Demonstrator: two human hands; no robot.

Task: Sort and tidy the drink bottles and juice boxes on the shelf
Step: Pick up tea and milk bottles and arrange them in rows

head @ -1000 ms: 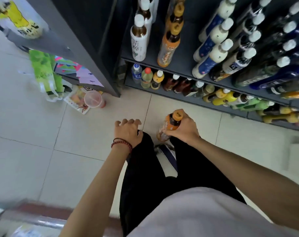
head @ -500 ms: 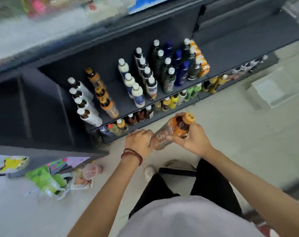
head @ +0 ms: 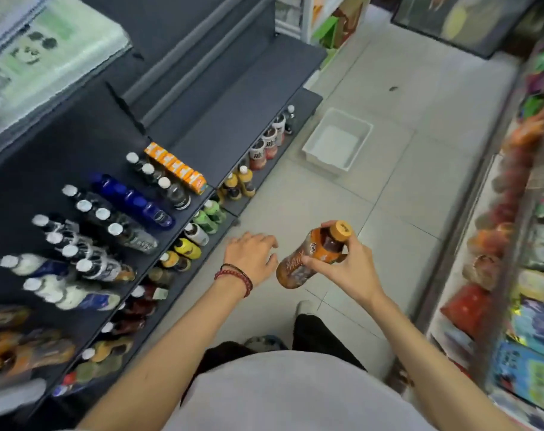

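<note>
A brown plastic drink bottle with an orange cap (head: 314,256)
It leans, cap up. Orange card juice boxes (head: 177,168) sit in a row on the dark shelf (head: 78,141).

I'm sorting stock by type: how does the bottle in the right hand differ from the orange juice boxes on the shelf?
The orange-capped bottle is one round container; the orange juice boxes are square-edged cartons in a tight row. The bottle is tilted in the air, gripped by the right hand; the juice boxes stand on the shelf. The bottle shows dark drink through clear plastic; the juice boxes are opaque. Both wear orange packaging.
</note>
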